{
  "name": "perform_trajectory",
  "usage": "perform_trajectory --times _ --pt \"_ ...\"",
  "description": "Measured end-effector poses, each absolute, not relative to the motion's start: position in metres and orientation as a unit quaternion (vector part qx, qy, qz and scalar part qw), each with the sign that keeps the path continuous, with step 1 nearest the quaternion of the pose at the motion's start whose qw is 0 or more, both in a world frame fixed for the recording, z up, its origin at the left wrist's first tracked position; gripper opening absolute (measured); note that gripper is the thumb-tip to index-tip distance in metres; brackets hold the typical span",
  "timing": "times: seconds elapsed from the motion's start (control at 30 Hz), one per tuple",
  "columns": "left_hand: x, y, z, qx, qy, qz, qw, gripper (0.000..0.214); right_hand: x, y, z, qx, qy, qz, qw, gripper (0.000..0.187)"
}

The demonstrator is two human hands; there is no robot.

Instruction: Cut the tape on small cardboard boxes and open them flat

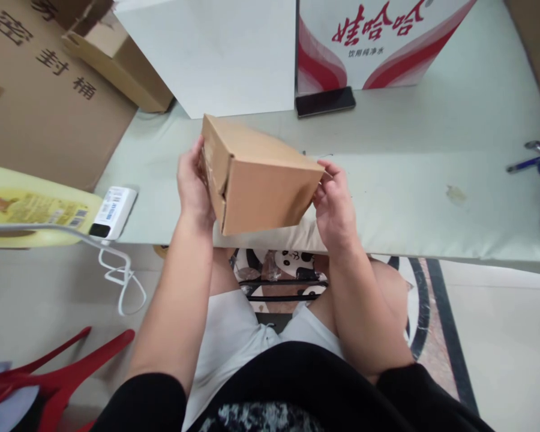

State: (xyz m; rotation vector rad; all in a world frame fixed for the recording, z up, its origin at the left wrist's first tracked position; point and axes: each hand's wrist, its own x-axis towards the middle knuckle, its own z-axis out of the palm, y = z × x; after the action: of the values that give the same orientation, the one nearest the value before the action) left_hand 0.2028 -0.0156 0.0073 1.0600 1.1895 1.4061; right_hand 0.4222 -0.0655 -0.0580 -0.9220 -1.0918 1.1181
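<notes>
Between my two hands a brown cardboard box (270, 192) is held tilted above the near edge of the table. My left hand (193, 183) grips its left end, where shiny clear tape shows; the fingers go out of sight behind the box. At the right end, my right hand (335, 198) pinches the box near its upper right corner, with the thumb and fingers bent round the edge. A narrow gap shows along the box's left front edge. The underside and far side of the box are hidden.
A black phone (326, 102) lies before a red and white carton (373, 45), beside a white box (225, 54). On the left are a large cardboard carton (40, 102), a yellow bottle (31, 207) and a white corded device (113, 213). Purple-handled items (528, 159) lie far right.
</notes>
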Motion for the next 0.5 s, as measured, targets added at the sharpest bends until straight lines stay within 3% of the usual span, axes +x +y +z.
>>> perform_trajectory --times 0.13,0.23,0.3,0.4,0.5 --pt "0.208 -0.043 -0.009 0.287 0.482 0.554 0.615 0.047 0.419 -0.068 -0.051 -0.353 -0.574 0.435 0.597 0.065" --pt "0.205 -0.061 -0.022 0.209 0.494 0.574 0.619 0.036 0.423 -0.076 -0.040 -0.391 -0.607 0.403 0.563 0.057" --pt "0.200 -0.069 -0.023 0.210 0.485 0.574 0.625 0.039 0.429 -0.081 -0.034 -0.404 -0.614 0.369 0.569 0.052" --pt "0.194 -0.076 -0.018 0.245 0.460 0.527 0.671 0.062 0.434 -0.084 -0.028 -0.369 -0.648 0.330 0.578 0.047" --pt "0.193 -0.077 -0.021 0.267 0.476 0.492 0.678 0.052 0.434 -0.083 -0.023 -0.323 -0.689 0.305 0.572 0.044"
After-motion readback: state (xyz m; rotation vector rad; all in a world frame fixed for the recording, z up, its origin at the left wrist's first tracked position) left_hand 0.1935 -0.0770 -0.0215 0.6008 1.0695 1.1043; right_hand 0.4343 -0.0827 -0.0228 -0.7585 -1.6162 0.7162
